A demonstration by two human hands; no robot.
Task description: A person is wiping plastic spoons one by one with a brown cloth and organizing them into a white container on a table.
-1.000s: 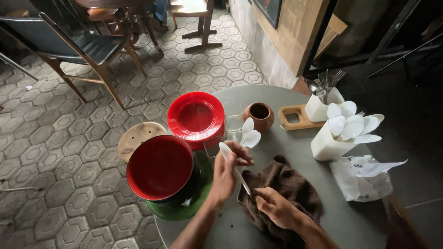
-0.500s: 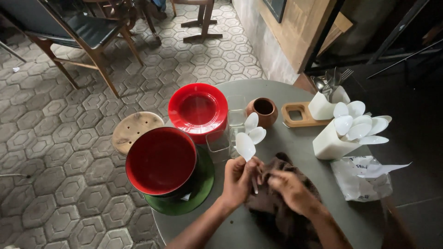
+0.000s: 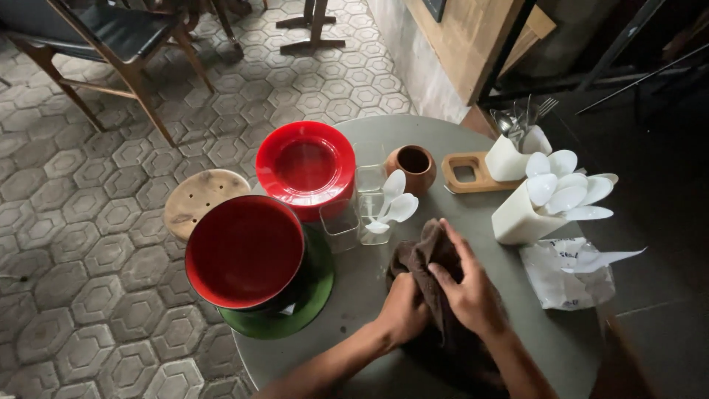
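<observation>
Both my hands are bunched on a dark brown cloth (image 3: 418, 255) lying on the round grey table (image 3: 369, 284). My left hand (image 3: 402, 312) grips the cloth from below. From the right, my right hand (image 3: 465, 288) presses onto it with curled fingers. Whether anything lies inside the cloth is hidden. Just beyond the cloth stands a clear glass (image 3: 377, 222) holding three white plastic spoons (image 3: 395, 198).
A stack of red plates (image 3: 306, 166) sits at the table's far left, with red bowls (image 3: 244, 251) on green plates (image 3: 306, 307) nearer. Empty clear glasses (image 3: 341, 220), a brown clay cup (image 3: 413, 167), a wooden holder (image 3: 469, 171), a white spoon holder (image 3: 517, 218), a plastic bag (image 3: 565, 273), a stool (image 3: 201, 196).
My left hand left a white spoon in the glass and drew back to the cloth. Both hands have now closed together on the cloth.
</observation>
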